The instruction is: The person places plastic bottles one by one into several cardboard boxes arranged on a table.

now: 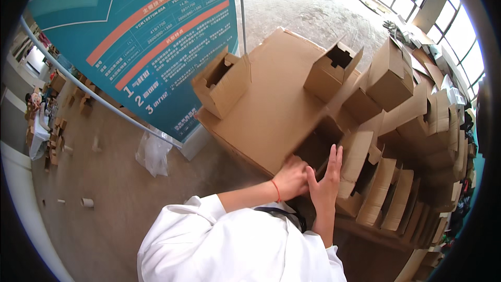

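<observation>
One left hand (pixel 293 178) at 5 o'clock, one right hand (pixel 325 184) at 4, two boxes (pixel 233 90) on one carton (pixel 279 89) at 11 and 2, one banner (pixel 151 36) at 10, one bag (pixel 154 154) at 8:30; the crowded boxes (pixel 378 190) at 4 overlap uncountably.

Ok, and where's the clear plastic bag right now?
In the head view, the clear plastic bag is on the floor, left of the left hand, beside the lower edge of the teal banner.
</observation>
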`<move>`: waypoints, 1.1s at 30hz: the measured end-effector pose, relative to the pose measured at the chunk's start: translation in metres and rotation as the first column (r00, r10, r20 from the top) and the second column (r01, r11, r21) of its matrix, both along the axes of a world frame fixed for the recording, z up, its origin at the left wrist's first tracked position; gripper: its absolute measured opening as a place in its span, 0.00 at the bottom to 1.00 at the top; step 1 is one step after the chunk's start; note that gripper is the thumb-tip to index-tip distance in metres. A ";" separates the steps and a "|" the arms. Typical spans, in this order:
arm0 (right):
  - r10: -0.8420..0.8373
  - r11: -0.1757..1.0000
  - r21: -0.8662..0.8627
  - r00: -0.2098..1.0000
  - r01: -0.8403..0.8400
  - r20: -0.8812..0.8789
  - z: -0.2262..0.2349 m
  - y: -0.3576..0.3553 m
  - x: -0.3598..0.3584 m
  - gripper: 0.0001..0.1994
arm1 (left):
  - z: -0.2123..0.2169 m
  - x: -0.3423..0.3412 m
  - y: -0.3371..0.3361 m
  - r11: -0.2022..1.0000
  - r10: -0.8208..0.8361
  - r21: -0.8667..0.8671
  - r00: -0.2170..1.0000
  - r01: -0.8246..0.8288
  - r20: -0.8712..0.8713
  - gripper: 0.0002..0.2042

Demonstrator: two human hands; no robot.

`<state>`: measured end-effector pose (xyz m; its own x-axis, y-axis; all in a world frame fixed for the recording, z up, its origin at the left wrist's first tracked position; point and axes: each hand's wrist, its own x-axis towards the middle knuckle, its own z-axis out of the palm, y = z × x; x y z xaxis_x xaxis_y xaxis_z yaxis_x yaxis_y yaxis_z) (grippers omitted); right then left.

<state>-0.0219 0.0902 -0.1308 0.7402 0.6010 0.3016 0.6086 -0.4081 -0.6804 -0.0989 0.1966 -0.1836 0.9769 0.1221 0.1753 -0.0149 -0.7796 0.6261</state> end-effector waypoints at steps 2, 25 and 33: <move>-0.025 0.988 -0.152 0.999 0.031 0.039 -0.014 -0.005 0.010 0.33 | 0.022 -0.014 0.023 0.994 -0.004 -0.108 0.998 0.010 0.062 0.16; -0.011 0.986 -0.164 0.997 0.023 0.071 -0.023 -0.019 0.016 0.26 | -0.014 -0.013 0.389 0.865 0.479 0.484 0.508 -0.132 -0.716 0.15; -0.028 0.996 -0.080 0.999 0.031 0.034 -0.026 -0.027 0.016 0.23 | 0.040 0.036 0.351 0.869 0.445 0.477 0.212 0.134 -0.870 0.14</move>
<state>-0.0057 0.0634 -0.1567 0.7485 0.6022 0.2778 0.6169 -0.4786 -0.6247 -0.0627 0.5479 -0.1433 0.3935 0.5024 -0.7699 0.4983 -0.8204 -0.2806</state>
